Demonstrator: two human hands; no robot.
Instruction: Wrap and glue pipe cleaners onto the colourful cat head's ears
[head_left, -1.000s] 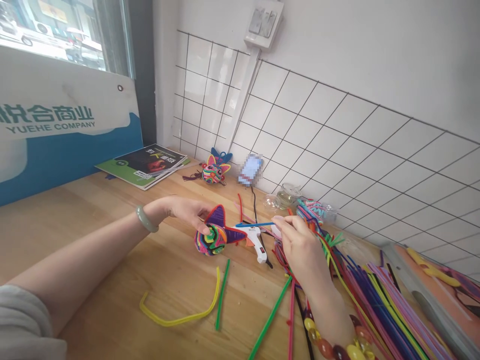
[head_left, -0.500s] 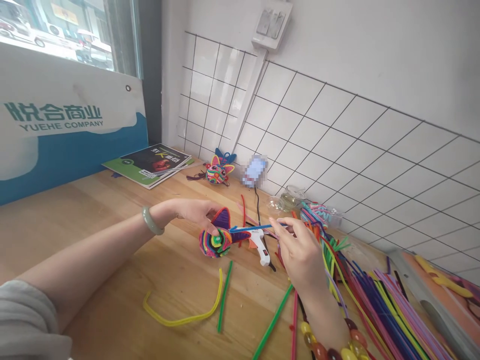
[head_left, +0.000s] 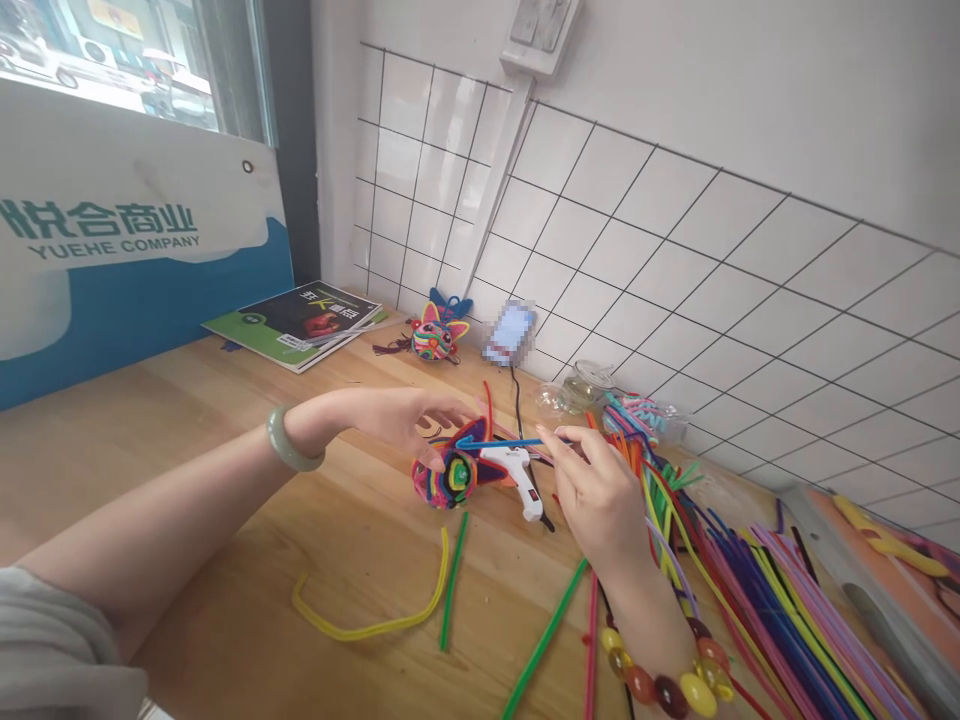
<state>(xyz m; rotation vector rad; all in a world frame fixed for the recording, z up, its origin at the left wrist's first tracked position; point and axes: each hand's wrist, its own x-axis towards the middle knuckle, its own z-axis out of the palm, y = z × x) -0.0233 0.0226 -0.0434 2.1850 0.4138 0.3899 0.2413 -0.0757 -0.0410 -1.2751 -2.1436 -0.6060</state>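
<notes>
A round, multicoloured pipe-cleaner ornament (head_left: 435, 484) with purple, orange-edged ears and a green eye is in the middle of the view. My left hand (head_left: 397, 420) is over its left side, fingers spread apart and the thumb by its face; whether the thumb touches cannot be told. Between the fingers of my right hand (head_left: 600, 490) is a blue pipe cleaner (head_left: 514, 442). Its bent left end reaches across the ornament, in front of one ear. Just right of the ornament lies a white glue gun (head_left: 517, 480) on the wooden table (head_left: 247, 600).
A curved yellow pipe cleaner (head_left: 360, 634) and green pipe cleaners (head_left: 454, 585) lie in front. Many coloured pipe cleaners (head_left: 795, 610) spread at right. At the back are a finished cat-like ornament (head_left: 435, 338), a phone (head_left: 510, 333), magazines (head_left: 300, 325) and clear containers (head_left: 585, 385).
My left hand has loosened its grip and spread its fingers. The ornament has shifted slightly right and turned. The blue pipe cleaner stays in my right hand.
</notes>
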